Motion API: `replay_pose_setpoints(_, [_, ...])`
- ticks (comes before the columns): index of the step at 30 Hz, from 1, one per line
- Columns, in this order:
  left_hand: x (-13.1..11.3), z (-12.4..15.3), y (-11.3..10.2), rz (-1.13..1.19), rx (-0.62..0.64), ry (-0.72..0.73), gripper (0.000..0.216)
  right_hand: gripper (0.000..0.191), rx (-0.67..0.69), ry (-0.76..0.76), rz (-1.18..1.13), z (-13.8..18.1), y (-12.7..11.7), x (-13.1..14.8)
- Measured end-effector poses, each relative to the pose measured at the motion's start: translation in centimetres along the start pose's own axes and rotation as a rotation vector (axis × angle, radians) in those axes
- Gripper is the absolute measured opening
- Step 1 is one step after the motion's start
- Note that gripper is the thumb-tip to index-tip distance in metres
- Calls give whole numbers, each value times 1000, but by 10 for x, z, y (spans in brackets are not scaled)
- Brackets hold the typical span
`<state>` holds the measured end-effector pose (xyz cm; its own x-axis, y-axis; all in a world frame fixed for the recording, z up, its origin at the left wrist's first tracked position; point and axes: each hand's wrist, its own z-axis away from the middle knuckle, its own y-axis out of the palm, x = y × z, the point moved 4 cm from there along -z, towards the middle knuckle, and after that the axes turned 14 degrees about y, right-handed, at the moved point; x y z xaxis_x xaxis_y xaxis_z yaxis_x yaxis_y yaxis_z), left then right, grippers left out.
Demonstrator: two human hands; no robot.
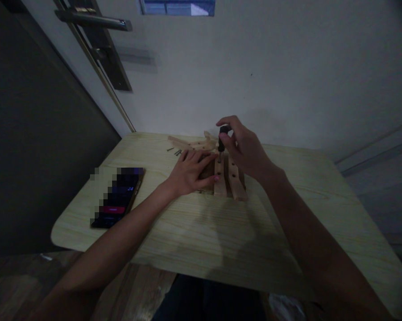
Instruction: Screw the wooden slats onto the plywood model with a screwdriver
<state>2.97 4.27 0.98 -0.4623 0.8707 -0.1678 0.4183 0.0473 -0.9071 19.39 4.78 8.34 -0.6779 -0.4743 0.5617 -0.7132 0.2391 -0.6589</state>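
My right hand (242, 145) grips the black handle of a screwdriver (222, 139), which stands upright. Its shaft points down at a hole or screw in a pale wooden strip (220, 186); the contact itself is too small to make out. Beside that strip lies a second wooden strip (237, 185) with dark holes. Both rest across a brown wooden piece (205, 171), partly hidden. Spread flat over this piece is my left hand (192, 171), its thumb and index fingertips touching the near strip's left edge.
Behind my left hand lie more pale wooden pieces (190, 143) and several loose screws (177, 152). A phone (129, 196) lies on the left of the light wooden table (174, 240). The table's far edge meets a white door (194, 76) with a metal handle (100, 21).
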Motion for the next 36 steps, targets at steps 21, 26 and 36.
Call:
replay_pose_setpoints(21, [0,1,0,-5,-4,-8,78,19,-61,22,45,-6,-12,-5])
replay_pose_setpoints(26, [-1,0,-1,5,-12,3,77,21,-15,44,-57,-7,-9,-6])
replay_pose_setpoints(36, [-1,2,0,-4,-10,1,76,23,15,78,-242,-6,-8,-5])
